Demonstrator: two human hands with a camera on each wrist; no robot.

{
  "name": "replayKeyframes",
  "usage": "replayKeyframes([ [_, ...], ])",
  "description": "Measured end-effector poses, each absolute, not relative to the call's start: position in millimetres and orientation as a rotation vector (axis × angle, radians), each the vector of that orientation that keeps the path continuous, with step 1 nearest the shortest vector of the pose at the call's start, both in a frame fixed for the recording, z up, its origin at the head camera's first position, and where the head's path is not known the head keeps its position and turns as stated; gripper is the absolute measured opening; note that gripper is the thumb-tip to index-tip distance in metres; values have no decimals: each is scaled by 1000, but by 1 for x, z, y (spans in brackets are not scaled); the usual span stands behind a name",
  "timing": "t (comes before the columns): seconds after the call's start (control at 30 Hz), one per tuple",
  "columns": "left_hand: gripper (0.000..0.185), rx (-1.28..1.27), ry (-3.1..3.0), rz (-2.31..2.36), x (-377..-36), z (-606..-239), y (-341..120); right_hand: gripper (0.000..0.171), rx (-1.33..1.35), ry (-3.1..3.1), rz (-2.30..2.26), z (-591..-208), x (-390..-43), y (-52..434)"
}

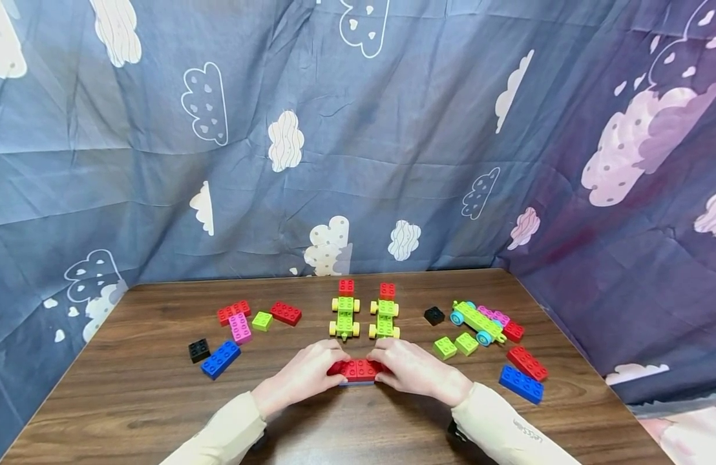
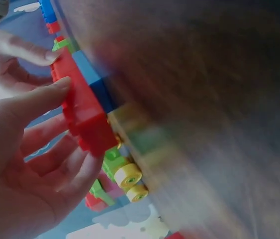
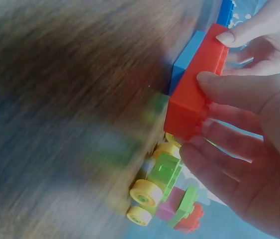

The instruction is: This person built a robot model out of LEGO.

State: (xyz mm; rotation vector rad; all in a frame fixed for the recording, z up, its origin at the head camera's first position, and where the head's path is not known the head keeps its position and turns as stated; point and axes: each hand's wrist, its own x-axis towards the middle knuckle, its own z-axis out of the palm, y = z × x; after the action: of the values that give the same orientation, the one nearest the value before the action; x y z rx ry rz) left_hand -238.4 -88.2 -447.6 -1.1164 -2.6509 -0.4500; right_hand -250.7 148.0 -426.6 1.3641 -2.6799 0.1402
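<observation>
Two red bricks (image 1: 358, 370) sit end to end across a blue brick (image 1: 357, 383) near the front of the table, a seam showing between them from above. My left hand (image 1: 311, 371) grips the left end, thumb on the near side and fingers behind. At the right end my right hand (image 1: 413, 373) holds on the same way. In the left wrist view the red side (image 2: 82, 99) overhangs the blue brick (image 2: 94, 82) beneath. The right wrist view also has the blue brick (image 3: 185, 59) under the red one (image 3: 189, 92). The fingers cover both outer ends.
Two green cars with yellow wheels (image 1: 345, 316) (image 1: 385, 318) stand just beyond the hands. On the right lie a blue-wheeled green car (image 1: 477, 321), green bricks (image 1: 445, 347), and red and blue bricks (image 1: 521, 384). Left are black (image 1: 199, 350), blue (image 1: 221, 359), pink (image 1: 240, 328) and red bricks (image 1: 285, 313).
</observation>
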Motion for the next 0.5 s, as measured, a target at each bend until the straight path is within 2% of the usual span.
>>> replayKeyframes([
  [0.5, 20, -1098, -2662, -421, -236, -444, -101, 20, 1336, -2699, 116, -429, -249, 147],
])
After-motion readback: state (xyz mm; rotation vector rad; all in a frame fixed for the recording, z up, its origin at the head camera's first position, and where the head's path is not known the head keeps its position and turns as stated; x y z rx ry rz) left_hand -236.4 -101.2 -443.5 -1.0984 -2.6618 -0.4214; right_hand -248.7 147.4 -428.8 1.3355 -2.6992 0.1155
